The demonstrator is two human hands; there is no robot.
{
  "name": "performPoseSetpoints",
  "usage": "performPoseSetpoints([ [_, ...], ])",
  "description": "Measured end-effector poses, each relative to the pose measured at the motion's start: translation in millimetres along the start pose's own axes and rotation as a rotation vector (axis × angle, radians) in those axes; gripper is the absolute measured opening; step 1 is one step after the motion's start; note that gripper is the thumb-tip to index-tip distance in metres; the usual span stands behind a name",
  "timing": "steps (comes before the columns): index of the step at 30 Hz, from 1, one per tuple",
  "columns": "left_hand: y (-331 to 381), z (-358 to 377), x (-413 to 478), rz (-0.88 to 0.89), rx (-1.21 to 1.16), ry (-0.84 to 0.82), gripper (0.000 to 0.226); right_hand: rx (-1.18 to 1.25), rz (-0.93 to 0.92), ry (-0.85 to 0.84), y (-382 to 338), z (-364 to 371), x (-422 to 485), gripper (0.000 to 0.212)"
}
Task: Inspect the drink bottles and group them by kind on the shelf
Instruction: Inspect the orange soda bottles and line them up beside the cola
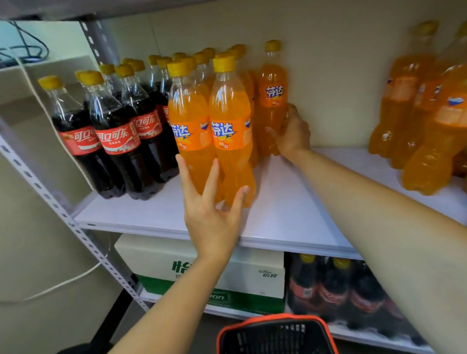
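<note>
On the white shelf (295, 206), the cola bottles (118, 133) stand packed together at the left end, running from the near edge to the far wall. Just right of them and touching stands the cluster of orange soda bottles (203, 71). The left hand (210, 218) reaches up to the two nearest of these, its fingers (185, 173) straight and spread against their lower halves. At the far right of that cluster, the right hand (292, 131) has its fingers curled round the lower half of a single orange soda bottle (272, 89), upright by the wall. Well apart at the right end stand large orange bottles (424, 109). Below the shelf sit a white-and-green carton (258, 277) and more dark bottles (333, 287); a black basket (270, 319) with an orange rim is nearest.
</note>
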State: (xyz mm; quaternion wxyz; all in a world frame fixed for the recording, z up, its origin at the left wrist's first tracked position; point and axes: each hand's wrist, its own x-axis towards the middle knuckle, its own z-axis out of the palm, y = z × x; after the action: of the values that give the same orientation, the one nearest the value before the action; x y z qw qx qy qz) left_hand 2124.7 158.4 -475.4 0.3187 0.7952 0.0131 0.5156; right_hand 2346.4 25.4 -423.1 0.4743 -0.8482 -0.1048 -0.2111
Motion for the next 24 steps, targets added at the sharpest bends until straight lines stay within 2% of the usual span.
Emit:
performPoseSetpoints([
  [3,-2.3,0.8,0.6,-0.018,-0.017,0.007,0.064,0.005,0.076,-0.068,0.3,-4.4,-5.8,0.052],
  [6,-2.9,0.3,1.2,-0.08,-0.035,-0.011,0.059,0.119,0.1,-0.17,0.0,-16.9,-22.1,0.071],
  [8,-2.6,-1.1,1.9,-0.096,-0.054,-0.027,0.055,0.152,0.119,-0.186,-2.6,-31.7,-40.8,0.083],
  [9,-2.2,-2.1,3.0,-0.106,-0.074,-0.038,0.052,0.176,0.129,-0.171,-3.8,-40.5,-51.8,0.083],
  [13,0.7,-10.3,4.9,-0.147,-0.122,-0.111,0.047,0.222,0.098,0.05,-4.8,-84.6,-107.0,0.043],
  [15,3.9,-17.2,5.5,-0.159,-0.119,-0.181,0.049,0.178,0.079,0.194,-2.3,-110.9,-136.5,0.037],
  [19,14.6,-28.5,-5.1,-0.129,-0.008,-0.263,0.057,-0.026,0.123,0.445,11.0,-158.2,-174.1,0.057],
  [21,22.7,-33.4,-15.6,-0.119,0.016,-0.273,0.055,-0.093,0.21,0.505,16.1,-174.5,-175.5,0.07],
  [24,33.4,-38.3,-26.6,-0.081,0.038,-0.289,0.039,-0.09,0.303,0.52,20.3,-186.5,-163.2,0.084],
])
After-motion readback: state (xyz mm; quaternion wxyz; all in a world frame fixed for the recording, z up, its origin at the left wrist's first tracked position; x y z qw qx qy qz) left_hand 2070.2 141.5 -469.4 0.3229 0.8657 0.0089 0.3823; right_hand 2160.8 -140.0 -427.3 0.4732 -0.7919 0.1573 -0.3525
